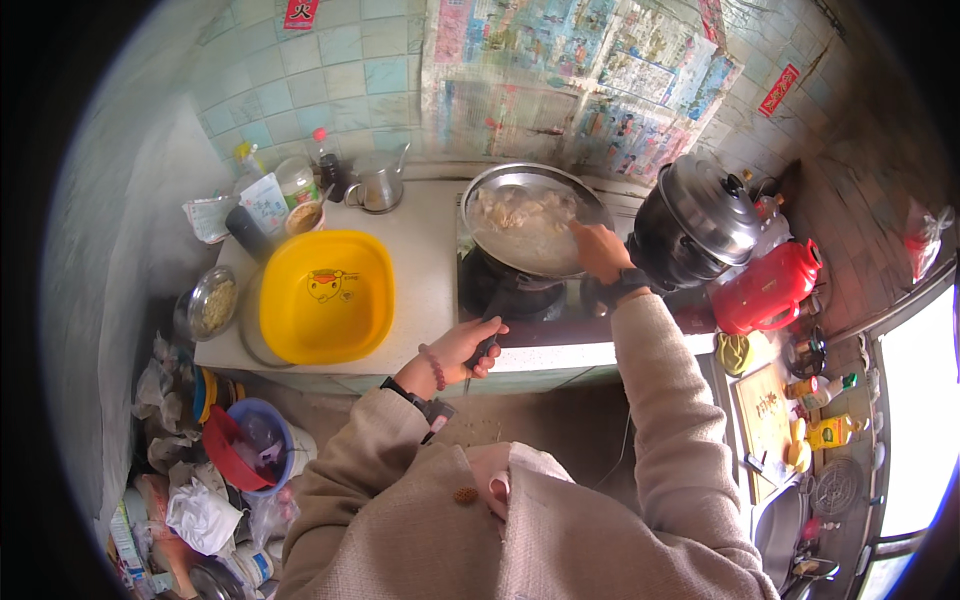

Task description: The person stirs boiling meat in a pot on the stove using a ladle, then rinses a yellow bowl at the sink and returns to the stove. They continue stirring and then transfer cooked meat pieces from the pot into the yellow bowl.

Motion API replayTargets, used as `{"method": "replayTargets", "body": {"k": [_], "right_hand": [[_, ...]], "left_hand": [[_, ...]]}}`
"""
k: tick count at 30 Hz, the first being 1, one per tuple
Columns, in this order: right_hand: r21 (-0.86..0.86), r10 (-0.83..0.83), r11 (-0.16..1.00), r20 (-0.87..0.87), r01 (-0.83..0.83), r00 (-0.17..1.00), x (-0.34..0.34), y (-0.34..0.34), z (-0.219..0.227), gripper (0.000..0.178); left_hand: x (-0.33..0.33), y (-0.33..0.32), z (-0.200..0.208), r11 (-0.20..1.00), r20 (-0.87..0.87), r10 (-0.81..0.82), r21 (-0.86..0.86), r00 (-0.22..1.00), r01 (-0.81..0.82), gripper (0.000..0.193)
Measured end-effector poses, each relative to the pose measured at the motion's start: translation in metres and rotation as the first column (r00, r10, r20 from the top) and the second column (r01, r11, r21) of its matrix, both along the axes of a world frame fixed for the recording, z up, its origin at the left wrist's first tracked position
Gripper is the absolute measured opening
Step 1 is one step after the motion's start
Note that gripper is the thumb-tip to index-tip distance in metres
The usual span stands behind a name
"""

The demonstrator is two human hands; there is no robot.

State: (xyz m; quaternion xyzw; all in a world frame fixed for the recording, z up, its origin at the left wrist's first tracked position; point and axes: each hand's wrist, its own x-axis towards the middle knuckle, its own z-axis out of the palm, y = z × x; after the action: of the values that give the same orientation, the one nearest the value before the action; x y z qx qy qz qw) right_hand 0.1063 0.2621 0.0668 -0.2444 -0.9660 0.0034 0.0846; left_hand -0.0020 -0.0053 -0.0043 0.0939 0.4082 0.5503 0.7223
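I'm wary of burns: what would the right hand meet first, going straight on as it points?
The right hand would probably meet the pale food in the pan, though its height is unclear.

Beige coat point(600, 535) has rnd brown btn point(466, 495) on front, reddish bead bracelet point(433, 367) + blk strap point(403, 393) by its L cuff point(398, 412), dk wristband point(631, 281) by R cuff point(637, 304).

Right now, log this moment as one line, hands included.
pan: over burner, pale food inside; left hand: gripping black handle; right hand: at pan's right rim, grip unclear; yellow basin: at left; lidded pot: at right
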Motion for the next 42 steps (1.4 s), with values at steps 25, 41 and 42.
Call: {"method": "replayTargets", "body": {"k": [25,41,42], "right_hand": [[0.113,-0.032,0.994,0.189,0.01,0.982,0.142,-0.083,0.11,0.042],[0.206,-0.151,0.972,0.197,0.109,0.969,0.052,-0.09,0.021,0.014],[0.181,-0.162,0.975,0.194,0.127,0.968,0.046,-0.09,0.018,0.014]], "left_hand": [[-0.004,-0.002,-0.001,1.0,-0.004,-0.006,0.007,1.0,0.006,0.033],[-0.003,-0.001,-0.002,1.0,-0.001,0.0,-0.004,1.0,0.0,0.033],[-0.003,-0.001,-0.001,1.0,-0.007,0.004,-0.01,1.0,-0.005,0.032]]}}
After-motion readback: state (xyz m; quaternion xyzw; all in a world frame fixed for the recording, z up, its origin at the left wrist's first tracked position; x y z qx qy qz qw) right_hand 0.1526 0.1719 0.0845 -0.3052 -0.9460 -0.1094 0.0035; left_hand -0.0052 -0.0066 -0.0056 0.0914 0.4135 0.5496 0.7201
